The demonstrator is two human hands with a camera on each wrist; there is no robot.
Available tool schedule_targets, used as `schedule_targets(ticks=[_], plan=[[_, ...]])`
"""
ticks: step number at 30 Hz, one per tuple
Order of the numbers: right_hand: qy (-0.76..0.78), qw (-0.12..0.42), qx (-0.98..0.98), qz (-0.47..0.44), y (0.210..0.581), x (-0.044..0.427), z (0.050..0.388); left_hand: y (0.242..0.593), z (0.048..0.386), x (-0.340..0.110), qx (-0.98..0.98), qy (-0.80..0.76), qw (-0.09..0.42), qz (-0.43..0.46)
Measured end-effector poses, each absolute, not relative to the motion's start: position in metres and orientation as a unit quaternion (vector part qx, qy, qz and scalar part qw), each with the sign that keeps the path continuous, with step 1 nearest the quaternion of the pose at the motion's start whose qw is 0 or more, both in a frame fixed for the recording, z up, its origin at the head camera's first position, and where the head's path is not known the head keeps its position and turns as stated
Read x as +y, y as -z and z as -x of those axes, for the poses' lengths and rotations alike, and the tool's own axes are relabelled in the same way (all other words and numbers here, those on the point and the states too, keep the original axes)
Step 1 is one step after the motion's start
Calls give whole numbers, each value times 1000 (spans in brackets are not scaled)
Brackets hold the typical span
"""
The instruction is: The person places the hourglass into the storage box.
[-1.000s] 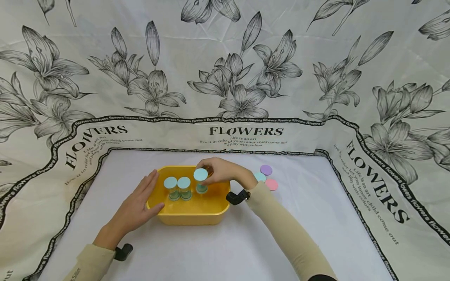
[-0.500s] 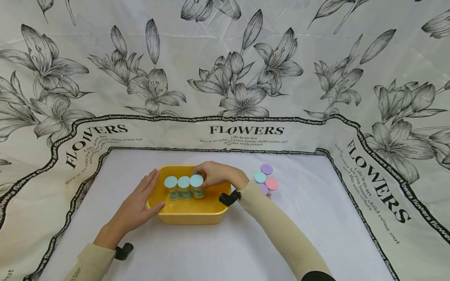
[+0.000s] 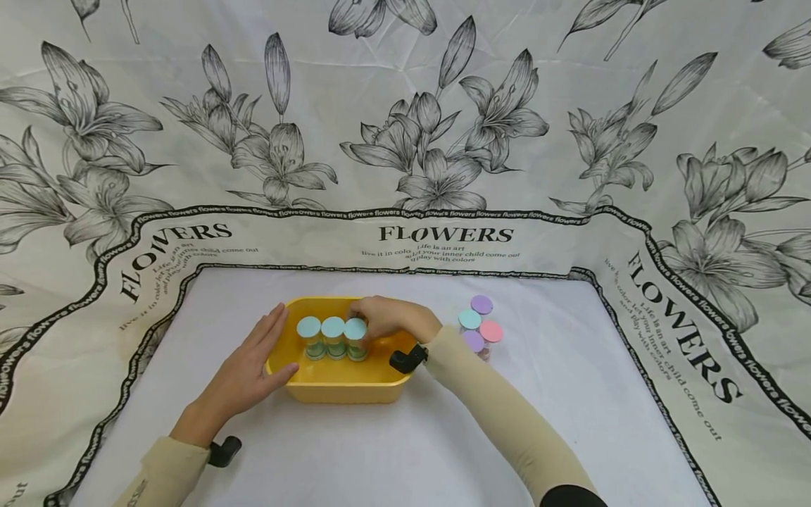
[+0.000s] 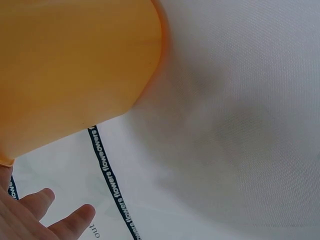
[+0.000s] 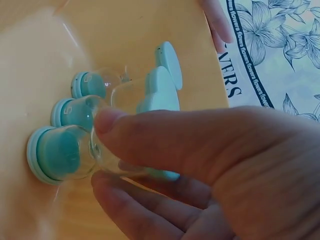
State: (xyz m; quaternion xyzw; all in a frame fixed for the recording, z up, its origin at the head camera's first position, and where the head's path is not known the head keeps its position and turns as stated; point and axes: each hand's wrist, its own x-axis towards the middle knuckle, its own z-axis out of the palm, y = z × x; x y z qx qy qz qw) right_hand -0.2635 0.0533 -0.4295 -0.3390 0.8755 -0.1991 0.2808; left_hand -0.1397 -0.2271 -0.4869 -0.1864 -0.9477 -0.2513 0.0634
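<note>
"Beige sleeves (image 3: 171, 461) mark the near edge of my head feed; what occupies the left hand (image 3: 243, 373) beyond?"

"Fingers straight and clamped on nothing, it rests at the left rim of the yellow tub (image 3: 342, 393), presumably to steady it."

"And the right hand (image 3: 388, 315)?"

"Thumb and fingers pinch the glass of the rightmost sand timer (image 3: 355, 329), inside the tub. I judge that hold leaves cap and base free, so the timer can stand close by its neighbours."

"Which neighbours?"

"A middle sand timer (image 3: 333, 328) and a left sand timer (image 3: 309, 328), upright in one row. My right wrist view shows teal sand (image 5: 62, 152) at the bottom."

"Farther off?"

"Purple caps (image 3: 481, 304), an aqua cap (image 3: 469, 319) and a pink cap (image 3: 491, 331) cluster on the white cloth (image 3: 507, 422), probably topping further timers, placed within the right arm's reach. Behind rises a floral backdrop (image 3: 437, 176)."
</note>
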Motion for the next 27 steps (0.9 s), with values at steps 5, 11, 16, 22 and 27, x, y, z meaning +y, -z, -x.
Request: schedule_targets(ticks=[5, 11, 16, 22, 27], plan=[[187, 275, 880, 340, 427, 54, 263, 487, 141, -227, -949, 246, 63, 186], [189, 270, 882, 338, 424, 53, 261, 485, 141, -226, -949, 249, 61, 185], [191, 272, 881, 337, 422, 55, 260, 486, 141, -226, -948, 252, 58, 185], [205, 271, 875, 344, 419, 59, 260, 486, 140, -227, -948, 255, 56, 182], [213, 270, 874, 344, 420, 61, 260, 487, 140, -227, -948, 253, 55, 182]])
